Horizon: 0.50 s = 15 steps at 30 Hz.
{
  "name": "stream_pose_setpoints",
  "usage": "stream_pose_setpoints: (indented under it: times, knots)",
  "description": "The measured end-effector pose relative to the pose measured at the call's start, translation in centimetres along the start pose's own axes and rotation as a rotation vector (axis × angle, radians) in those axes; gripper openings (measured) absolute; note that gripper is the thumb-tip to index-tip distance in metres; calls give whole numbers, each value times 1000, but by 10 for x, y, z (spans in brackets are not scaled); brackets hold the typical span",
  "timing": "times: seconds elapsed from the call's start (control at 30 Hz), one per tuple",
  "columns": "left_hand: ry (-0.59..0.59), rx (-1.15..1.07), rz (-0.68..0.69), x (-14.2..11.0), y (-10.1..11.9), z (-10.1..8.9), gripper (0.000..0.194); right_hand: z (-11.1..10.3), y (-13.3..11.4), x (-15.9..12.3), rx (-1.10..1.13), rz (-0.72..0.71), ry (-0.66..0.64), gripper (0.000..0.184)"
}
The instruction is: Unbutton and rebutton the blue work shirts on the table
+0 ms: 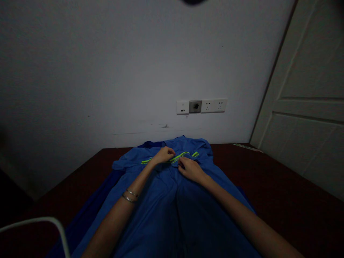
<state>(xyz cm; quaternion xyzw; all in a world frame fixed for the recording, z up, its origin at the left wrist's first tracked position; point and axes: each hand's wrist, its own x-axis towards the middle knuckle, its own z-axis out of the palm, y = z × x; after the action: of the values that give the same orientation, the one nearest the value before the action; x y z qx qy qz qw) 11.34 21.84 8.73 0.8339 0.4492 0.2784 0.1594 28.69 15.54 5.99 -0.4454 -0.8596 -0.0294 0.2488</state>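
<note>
A blue jacket with bright yellow-green strips lies spread on a dark red-brown table, its far end close to the wall. My left hand, with two silver bangles on its forearm, is closed with fingers curled at the jacket's strip. Just to the right and slightly nearer, my right hand pinches the cloth below the same strip. A short gap separates the two hands, and the fabric between them is bunched. Both sets of fingertips are partly hidden.
Dark table surface shows on both sides of the jacket. Behind it rises a pale wall with a row of sockets and a switch. A panelled door stands at right. A white cable curves across the lower left.
</note>
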Motion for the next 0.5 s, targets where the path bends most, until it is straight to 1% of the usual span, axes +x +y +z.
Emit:
stream_pose_setpoints:
  times: [0.07, 0.17, 0.3, 0.4, 0.5]
  knots:
    - [-47, 53, -22, -11, -4, 7, 28, 9, 1, -4, 29, 63, 76, 12]
    - [-32, 107, -4, -33, -8, 22, 25, 21, 2, -13, 81, 156, 129, 16]
    - [72, 123, 8, -66, -13, 42, 25, 32, 2, -26, 141, 252, 71, 19]
    - [97, 149, 44, -88, -14, 53, 26, 35, -2, -37, 154, 310, 3, 23]
    - [104, 236, 64, -102, -12, 64, 29, 35, -8, -47, 133, 319, -39, 25]
